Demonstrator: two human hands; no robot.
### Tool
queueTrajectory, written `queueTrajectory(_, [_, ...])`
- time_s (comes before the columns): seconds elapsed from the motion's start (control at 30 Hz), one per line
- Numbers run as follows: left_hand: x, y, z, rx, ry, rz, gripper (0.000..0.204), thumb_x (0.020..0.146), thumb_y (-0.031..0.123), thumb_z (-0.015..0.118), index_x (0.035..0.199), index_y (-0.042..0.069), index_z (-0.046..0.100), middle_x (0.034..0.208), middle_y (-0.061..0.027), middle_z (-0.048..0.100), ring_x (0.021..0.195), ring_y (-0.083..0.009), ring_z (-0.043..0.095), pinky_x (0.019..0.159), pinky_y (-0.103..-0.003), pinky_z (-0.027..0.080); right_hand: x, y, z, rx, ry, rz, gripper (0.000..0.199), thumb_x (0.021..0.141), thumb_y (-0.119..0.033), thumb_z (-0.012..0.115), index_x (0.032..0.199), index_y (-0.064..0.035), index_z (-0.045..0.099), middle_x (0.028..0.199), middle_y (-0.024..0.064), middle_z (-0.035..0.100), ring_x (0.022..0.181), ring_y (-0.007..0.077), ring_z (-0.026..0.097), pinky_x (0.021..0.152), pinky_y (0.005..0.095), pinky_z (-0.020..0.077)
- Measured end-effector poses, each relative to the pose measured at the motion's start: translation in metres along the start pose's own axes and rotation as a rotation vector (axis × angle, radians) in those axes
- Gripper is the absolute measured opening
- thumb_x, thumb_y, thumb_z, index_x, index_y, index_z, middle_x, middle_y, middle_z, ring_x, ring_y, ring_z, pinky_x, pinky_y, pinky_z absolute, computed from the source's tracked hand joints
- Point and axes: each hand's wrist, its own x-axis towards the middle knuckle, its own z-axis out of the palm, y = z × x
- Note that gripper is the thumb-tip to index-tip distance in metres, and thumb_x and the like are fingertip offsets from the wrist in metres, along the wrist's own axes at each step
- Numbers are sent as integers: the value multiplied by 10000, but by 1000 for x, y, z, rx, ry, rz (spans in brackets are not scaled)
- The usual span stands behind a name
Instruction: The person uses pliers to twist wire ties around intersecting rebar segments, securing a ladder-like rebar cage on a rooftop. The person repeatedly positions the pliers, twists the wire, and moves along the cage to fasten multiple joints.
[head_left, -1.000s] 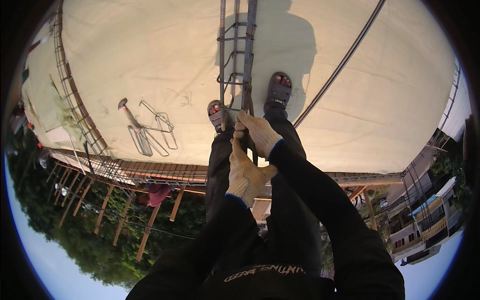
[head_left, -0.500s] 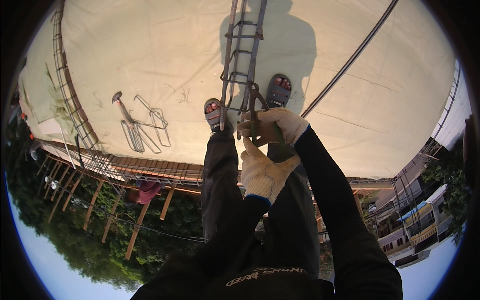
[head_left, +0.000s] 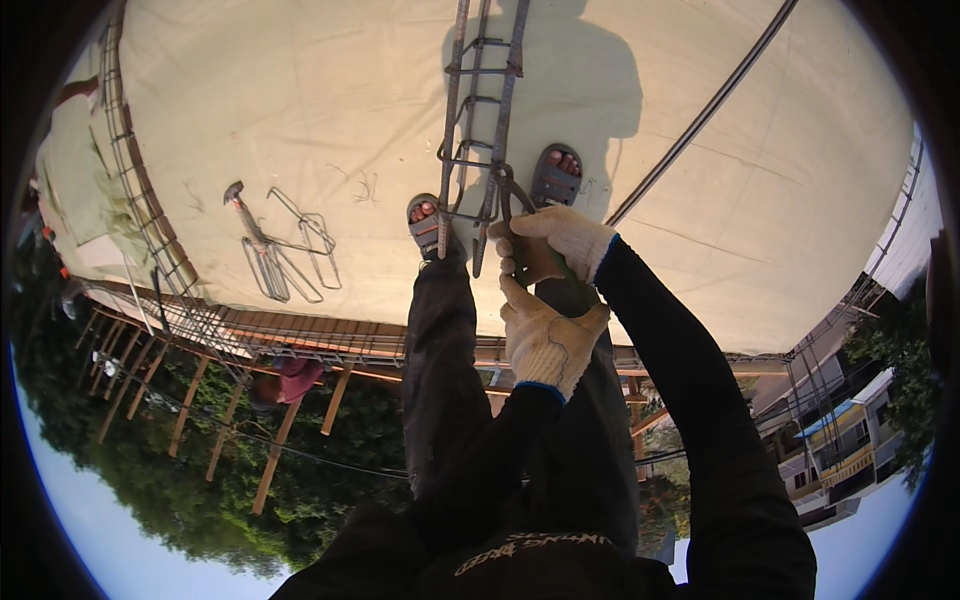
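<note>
Our gloved right hand point(head_left: 562, 238) is holding the pincers point(head_left: 503, 184), its fingers wrapping round the handles. Our gloved left hand point(head_left: 546, 345) is hanging just below, its fingertips near the right hand's; whether it is holding anything, we cannot tell. The pincers' dark head is pointing away from us and showing right at a bar near the close end of the cage point(head_left: 509, 95). The cage is running away from us, hoops crossing its long bars, with our left sandal point(head_left: 424, 225) and right sandal point(head_left: 557, 180) standing either side. To the left, a hammer point(head_left: 243, 215) is lying on the pale sheet point(head_left: 350, 100), its handle meeting bent rods point(head_left: 268, 275). To the right, long rods point(head_left: 705, 115) are slanting across. Farther left, another cage point(head_left: 130, 160) is edging the sheet. Beyond the near edge, planks point(head_left: 280, 455) are jutting out before trees point(head_left: 200, 480), and someone in dark red point(head_left: 297, 380) is showing among them.
</note>
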Motion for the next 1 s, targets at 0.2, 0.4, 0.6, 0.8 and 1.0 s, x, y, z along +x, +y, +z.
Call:
queueTrajectory(0.2, [14, -11, -7, -44, -157, -95, 1085, 825, 422, 909, 1551, -106, 301, 1272, -283, 700, 1113, -429, 743, 1019, -494, 598, -1, -5, 25, -161, 223, 48, 254, 1176, -211, 561, 1145, 5, 691, 925, 74, 704, 829, 260, 741, 726, 442, 604])
queueTrajectory(0.4, [34, 9, -7, -566, -397, -98, 641, 888, 236, 902, 1299, -115, 555, 1095, -115, 752, 888, -143, 710, 758, -290, 572, 16, -4, -1, -1805, 158, -244, 217, 1091, -145, 651, 989, 37, 712, 839, 135, 751, 769, 257, 795, 713, 401, 651])
queueTrajectory(0.6, [66, -26, 36, -865, -437, -166, 651, 896, 144, 902, 1401, -6, 518, 1155, -93, 715, 892, -152, 727, 733, -266, 599, 17, -12, 13, -2150, 173, -191, 177, 1058, -143, 682, 1024, 28, 715, 892, 181, 790, 844, 258, 814, 779, 396, 660])
queueTrajectory(0.8, [73, -36, 43, -953, -470, -96, 525, 983, 85, 812, 1417, 60, 517, 1146, -54, 695, 920, -146, 724, 709, -242, 613, 22, -7, -2, -1560, 326, -125, 282, 1056, -232, 709, 951, 30, 715, 825, 178, 738, 772, 280, 762, 732, 428, 638])
queueTrajectory(1.0, [56, -29, -4, -1927, -1167, -293, 411, 850, 70, 776, 1210, 80, 576, 905, 31, 455, 745, -110, 480, 704, -275, 482, -9, -35, 33, -419, 306, 26, 488, 1074, -439, 726, 1104, 48, 724, 917, 101, 730, 843, 286, 753, 839, 448, 653])
